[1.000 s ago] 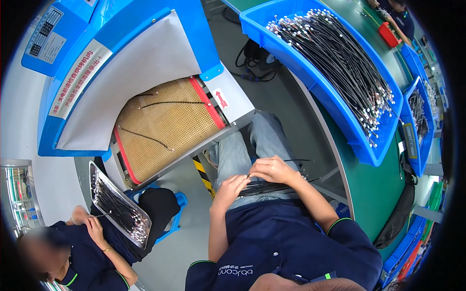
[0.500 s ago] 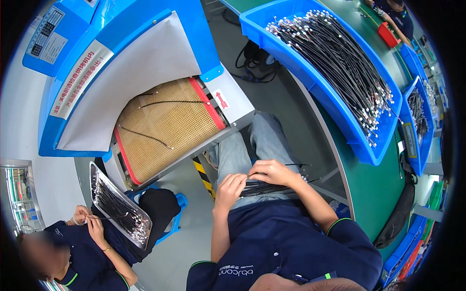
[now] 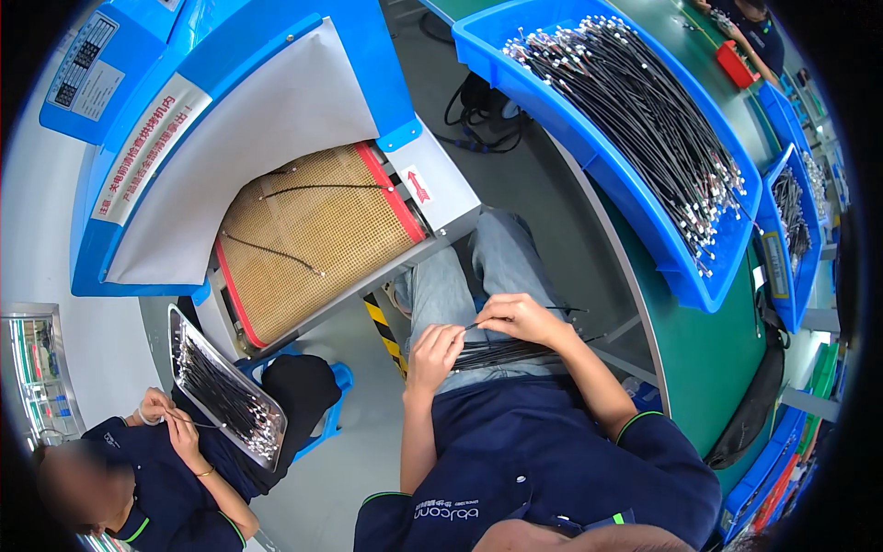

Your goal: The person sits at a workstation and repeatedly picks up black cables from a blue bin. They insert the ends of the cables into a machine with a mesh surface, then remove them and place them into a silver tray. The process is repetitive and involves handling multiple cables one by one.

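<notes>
Over my lap, my left hand and my right hand are both closed in pinches on a thin black cable. A short stretch of it shows between the fingertips, and a dark end sticks out past my right hand. Its exact ends are too small to make out. Just below the hands, a bundle of black cables lies across my thighs, partly covered by my right hand and forearm.
Ahead on the left is a blue machine with a mesh conveyor belt carrying several black cables. A large blue bin of cables stands on the green table at right. A seated co-worker at left has a metal tray of cables.
My right hand has shifted slightly up and away from the left, and a little more of the cable shows between them. The cables on the belt have moved slightly toward the machine.
</notes>
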Tool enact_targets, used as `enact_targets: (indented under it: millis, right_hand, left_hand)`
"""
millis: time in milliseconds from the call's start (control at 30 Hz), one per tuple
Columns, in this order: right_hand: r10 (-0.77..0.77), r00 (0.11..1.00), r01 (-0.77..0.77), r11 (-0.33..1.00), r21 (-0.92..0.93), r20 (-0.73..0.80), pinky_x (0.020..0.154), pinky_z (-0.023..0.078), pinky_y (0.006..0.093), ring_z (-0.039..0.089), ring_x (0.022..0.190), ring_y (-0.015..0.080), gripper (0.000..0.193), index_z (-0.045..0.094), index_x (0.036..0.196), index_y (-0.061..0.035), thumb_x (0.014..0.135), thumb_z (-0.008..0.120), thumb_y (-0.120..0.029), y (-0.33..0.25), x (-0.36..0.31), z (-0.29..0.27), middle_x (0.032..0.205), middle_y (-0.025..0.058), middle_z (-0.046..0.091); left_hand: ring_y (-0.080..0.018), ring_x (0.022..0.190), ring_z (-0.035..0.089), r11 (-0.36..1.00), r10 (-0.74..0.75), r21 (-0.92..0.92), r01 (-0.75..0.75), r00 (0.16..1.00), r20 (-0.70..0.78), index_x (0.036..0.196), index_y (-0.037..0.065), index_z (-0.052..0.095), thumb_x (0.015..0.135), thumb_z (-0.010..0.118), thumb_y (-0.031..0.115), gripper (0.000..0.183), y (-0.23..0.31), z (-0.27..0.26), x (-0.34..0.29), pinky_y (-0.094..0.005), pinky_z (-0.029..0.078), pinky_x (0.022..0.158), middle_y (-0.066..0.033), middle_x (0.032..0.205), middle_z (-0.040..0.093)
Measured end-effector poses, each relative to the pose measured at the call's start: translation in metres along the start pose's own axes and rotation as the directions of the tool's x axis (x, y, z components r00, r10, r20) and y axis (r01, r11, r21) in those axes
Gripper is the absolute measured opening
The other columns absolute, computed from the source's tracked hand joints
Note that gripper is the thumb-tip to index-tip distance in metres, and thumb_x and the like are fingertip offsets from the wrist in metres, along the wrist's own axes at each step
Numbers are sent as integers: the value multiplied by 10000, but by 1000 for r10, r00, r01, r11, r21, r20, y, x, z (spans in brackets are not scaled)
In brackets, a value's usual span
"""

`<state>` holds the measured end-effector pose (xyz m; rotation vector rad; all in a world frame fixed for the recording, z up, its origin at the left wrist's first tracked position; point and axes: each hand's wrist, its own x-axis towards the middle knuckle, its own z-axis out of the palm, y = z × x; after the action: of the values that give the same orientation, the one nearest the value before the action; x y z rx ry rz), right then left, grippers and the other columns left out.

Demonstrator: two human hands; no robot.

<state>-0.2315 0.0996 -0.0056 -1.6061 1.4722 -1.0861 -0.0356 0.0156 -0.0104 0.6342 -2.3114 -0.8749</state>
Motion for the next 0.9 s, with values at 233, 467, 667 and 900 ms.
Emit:
enact_targets:
  millis: [233, 467, 667, 900]
  right_hand:
    - [47, 999, -47, 998, -48, 1, 709, 507, 323, 625, 787, 228, 224, 691, 1031, -55, 808, 678, -72, -3, -3, -14, 917, 79, 624]
    - [4, 990, -44, 960, -277, -144, 693, 497, 356, 610, 752, 249, 106, 653, 814, -61, 760, 703, -137, 1, -5, -31, 775, 65, 633]
    - [66, 968, -147, 933, -330, -243, 689, 501, 329, 626, 771, 224, 112, 682, 832, -53, 755, 724, -122, 7, -18, -59, 802, 52, 663]
    - [154, 938, -207, 968, -145, -310, 661, 510, 314, 645, 766, 220, 106, 688, 841, -18, 776, 717, -97, 0, -18, -58, 815, 84, 671]
  left_hand:
    - [-248, 712, 614, 998, -56, -36, 56, 998, -5, 839, 20, 627, 751, 687, -2, 109, 0, -7, 1, -342, 481, 640, -90, 786, 642]
    - [-252, 747, 623, 988, -150, 35, 152, 987, -52, 833, 22, 637, 757, 686, 0, 93, -14, -28, -6, -346, 496, 672, -93, 820, 654]
    - [-249, 745, 616, 954, -228, 156, 256, 957, -180, 837, 18, 638, 765, 682, 6, 85, -42, -59, -23, -343, 492, 678, -99, 812, 650]
    - [-208, 708, 602, 932, -256, 198, 302, 939, -228, 857, 3, 625, 783, 663, -23, 87, -49, -79, -38, -297, 493, 656, -99, 806, 631]
